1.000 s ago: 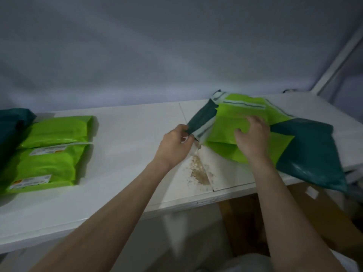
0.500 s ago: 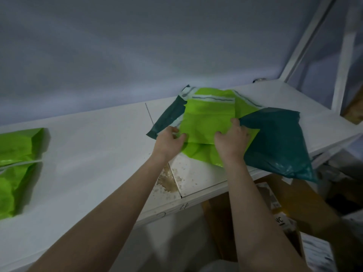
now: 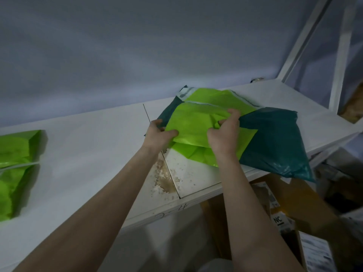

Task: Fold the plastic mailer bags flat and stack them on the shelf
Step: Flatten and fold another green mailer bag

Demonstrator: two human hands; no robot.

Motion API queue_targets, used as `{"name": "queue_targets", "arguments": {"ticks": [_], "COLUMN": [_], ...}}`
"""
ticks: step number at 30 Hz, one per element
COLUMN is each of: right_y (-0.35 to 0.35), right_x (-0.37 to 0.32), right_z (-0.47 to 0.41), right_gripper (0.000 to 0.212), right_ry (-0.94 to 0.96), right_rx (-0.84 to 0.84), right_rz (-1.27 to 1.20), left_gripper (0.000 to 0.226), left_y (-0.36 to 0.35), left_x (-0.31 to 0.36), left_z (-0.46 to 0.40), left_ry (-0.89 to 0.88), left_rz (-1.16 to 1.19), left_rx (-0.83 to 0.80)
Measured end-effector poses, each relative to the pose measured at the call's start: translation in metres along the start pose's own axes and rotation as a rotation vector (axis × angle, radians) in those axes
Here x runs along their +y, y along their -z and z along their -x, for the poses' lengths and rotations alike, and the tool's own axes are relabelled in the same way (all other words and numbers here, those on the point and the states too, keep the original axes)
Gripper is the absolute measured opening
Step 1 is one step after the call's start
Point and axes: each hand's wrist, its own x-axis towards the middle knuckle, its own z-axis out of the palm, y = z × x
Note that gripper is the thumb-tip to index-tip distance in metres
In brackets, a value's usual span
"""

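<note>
A lime-green mailer bag (image 3: 194, 122) lies crumpled on the white shelf (image 3: 98, 146), right of centre, on top of other green bags and a dark teal bag (image 3: 275, 142). My left hand (image 3: 159, 136) pinches its left edge. My right hand (image 3: 225, 132) grips its right side, fingers curled into a bunched fold. A further green bag (image 3: 220, 97) with a white strip shows behind it. Two folded green bags (image 3: 15, 163) lie at the shelf's far left, partly cut off by the frame.
A brown stain (image 3: 165, 177) marks the shelf near its front edge, beside a seam. A white shelf post (image 3: 341, 55) rises at the right. Cardboard boxes (image 3: 294, 203) and labelled parcels sit below the shelf at the lower right. A grey wall stands behind.
The view has swung right, sliding the folded bags toward the left edge. My left hand moved from the teal corner onto the green bag's left edge; my right hand now bunches the bag.
</note>
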Motion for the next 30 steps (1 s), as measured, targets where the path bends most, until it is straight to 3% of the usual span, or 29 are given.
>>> {"name": "queue_targets", "arguments": {"ticks": [4, 9, 11, 14, 18, 22, 23, 27, 30], "right_y": [-0.003, -0.013, -0.020, -0.031, -0.049, -0.073, -0.078, -0.097, -0.115], "right_x": [-0.018, -0.034, -0.037, -0.046, -0.061, -0.067, -0.067, -0.061, -0.038], "right_z": [0.008, 0.020, 0.026, 0.039, 0.063, 0.085, 0.089, 0.102, 0.112], "right_gripper": [0.071, 0.063, 0.051, 0.020, 0.018, 0.015, 0.013, 0.015, 0.019], "right_ry": [0.000, -0.156, -0.172, -0.153, -0.103, -0.094, -0.094, -0.068, -0.053], "right_rx": [-0.090, -0.238, -0.319, -0.486, -0.646, -0.804, -0.827, -0.852, -0.835], "right_rz": [-0.300, -0.487, -0.502, -0.504, -0.442, -0.350, -0.353, -0.381, -0.185], "left_gripper": [0.071, 0.054, 0.037, 0.046, 0.046, 0.013, 0.016, 0.059, 0.089], "left_y": [0.032, 0.088, 0.108, 0.140, 0.184, 0.211, 0.216, 0.233, 0.235], "left_x": [0.011, 0.015, 0.016, 0.014, 0.004, -0.010, -0.013, -0.026, -0.036], "left_z": [0.010, 0.030, 0.040, 0.054, 0.076, 0.088, 0.090, 0.089, 0.084], "left_ry": [-0.027, -0.109, -0.081, -0.032, -0.083, -0.157, -0.178, -0.282, -0.225], "left_rz": [0.112, -0.048, -0.034, -0.079, -0.062, 0.136, 0.175, 0.241, 0.061], "left_rx": [-0.138, -0.261, -0.232, -0.070, -0.010, 0.052, 0.069, 0.052, 0.235]}}
